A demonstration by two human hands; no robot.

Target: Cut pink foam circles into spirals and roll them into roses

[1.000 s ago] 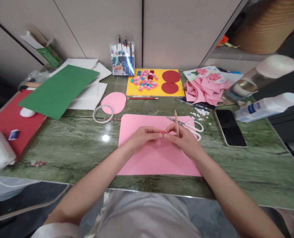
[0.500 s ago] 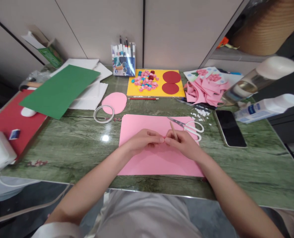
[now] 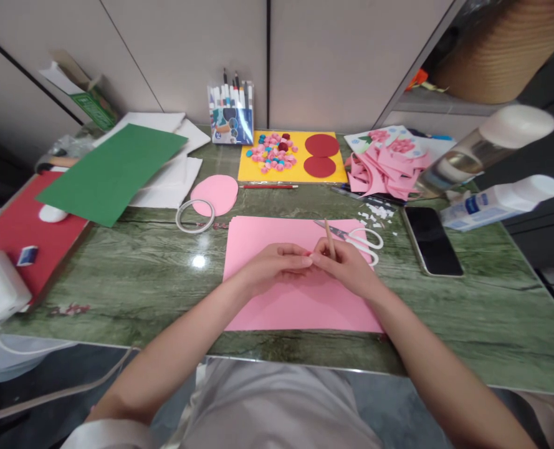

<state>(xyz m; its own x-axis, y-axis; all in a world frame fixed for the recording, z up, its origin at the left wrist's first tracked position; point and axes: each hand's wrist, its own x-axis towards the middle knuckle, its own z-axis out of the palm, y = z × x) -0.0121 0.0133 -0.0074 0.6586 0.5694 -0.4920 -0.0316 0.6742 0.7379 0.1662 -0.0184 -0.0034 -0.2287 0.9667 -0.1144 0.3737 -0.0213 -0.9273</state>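
Both my hands meet over a pink paper sheet (image 3: 281, 305) lying on the green marbled table (image 3: 141, 274). My left hand (image 3: 272, 265) pinches a small pink paper coil (image 3: 308, 254) at its fingertips. My right hand (image 3: 344, 265) is closed round a thin wooden stick (image 3: 328, 238) that points up and away, and its fingertips touch the same coil. White-handled scissors (image 3: 361, 237) lie just beyond my right hand on the sheet's far right corner.
A yellow sheet (image 3: 248, 168) with several small rolled coils and two dark red discs lies at the back. A pink disc (image 3: 218, 190), tape ring (image 3: 195, 216), green paper (image 3: 113, 165), marker case (image 3: 232, 115), pink scraps (image 3: 384, 165), phone (image 3: 433, 240) and bottles (image 3: 496, 202) surround it.
The hands stay together on the coil. The stick dipped lower and tilted half a second ago, then rose slightly again; the coil is less exposed between the fingertips than a second ago.
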